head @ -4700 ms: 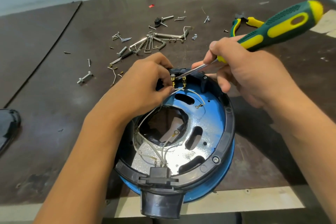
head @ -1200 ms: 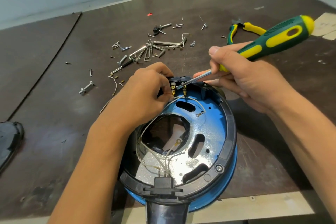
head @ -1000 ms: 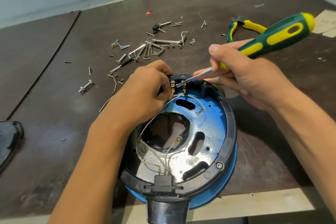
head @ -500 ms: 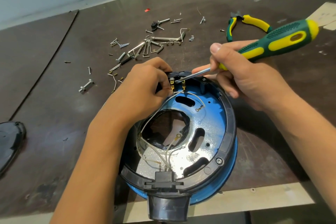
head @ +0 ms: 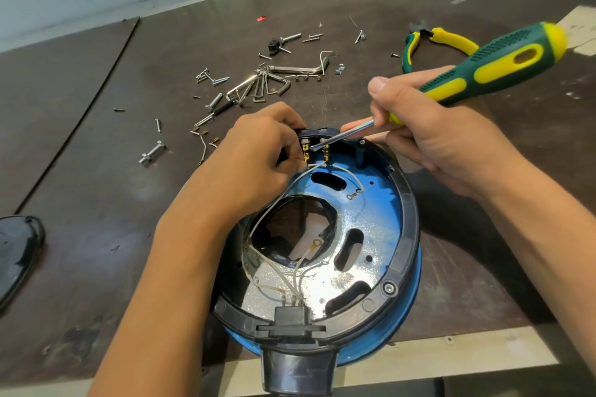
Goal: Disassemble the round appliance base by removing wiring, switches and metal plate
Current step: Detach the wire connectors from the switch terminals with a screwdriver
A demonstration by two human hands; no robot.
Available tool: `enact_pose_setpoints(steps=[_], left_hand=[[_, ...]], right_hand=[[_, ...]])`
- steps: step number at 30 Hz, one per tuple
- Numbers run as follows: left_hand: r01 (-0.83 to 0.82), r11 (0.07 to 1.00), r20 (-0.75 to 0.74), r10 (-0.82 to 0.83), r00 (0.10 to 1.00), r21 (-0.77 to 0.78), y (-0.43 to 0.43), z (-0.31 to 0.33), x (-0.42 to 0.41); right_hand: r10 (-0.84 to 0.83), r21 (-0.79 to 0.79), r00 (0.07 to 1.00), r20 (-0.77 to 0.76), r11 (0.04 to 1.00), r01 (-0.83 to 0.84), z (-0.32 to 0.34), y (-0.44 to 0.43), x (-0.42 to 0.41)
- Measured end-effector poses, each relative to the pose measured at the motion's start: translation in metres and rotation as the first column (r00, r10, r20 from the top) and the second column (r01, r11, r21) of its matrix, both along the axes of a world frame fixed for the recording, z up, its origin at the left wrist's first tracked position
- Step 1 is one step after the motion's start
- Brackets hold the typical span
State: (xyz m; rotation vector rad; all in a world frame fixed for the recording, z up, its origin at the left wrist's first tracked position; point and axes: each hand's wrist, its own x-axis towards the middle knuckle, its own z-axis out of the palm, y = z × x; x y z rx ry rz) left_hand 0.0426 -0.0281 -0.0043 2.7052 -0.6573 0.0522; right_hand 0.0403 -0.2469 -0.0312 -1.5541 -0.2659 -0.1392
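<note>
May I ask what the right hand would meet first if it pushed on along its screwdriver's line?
Likely the brass terminals at the far rim of the base, where the right hand rests the screwdriver tip; the left hand pinches at them.

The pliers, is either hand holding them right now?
No, the pliers lie on the table beyond the right hand, which grips the screwdriver.

Bright even light, soft shadows, wide-angle edge distortion, sharp

Round blue base (head: 409, 229) lies open-side up, white wires (head: 300, 267) attached.
</note>
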Motion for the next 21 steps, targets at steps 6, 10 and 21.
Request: enact_pose_setpoints(steps=[6,10,21], left_hand=[[0.003,1.0,-0.003,-0.003,1.0,0.007,-0.0005,-0.0001,0.0],[0.0,1.0,-0.002,0.0,1.0,0.01,0.0002,-0.0002,0.0004],[0.01,1.0,0.007,-0.01,1.0,0.009,0.0015,-0.0007,0.0012]], right_hand=[[0.02,0.024,1.0,-0.012,1.0,-0.02,0.0001,-0.0007,0.0011],[0.03,0.046,0.999,-0.015,0.999,-0.029,-0.001,-0.0005,0.0002],[-0.018,0.081,0.999,0.035,0.997,0.015,-0.0074,0.0016,-0.001]])
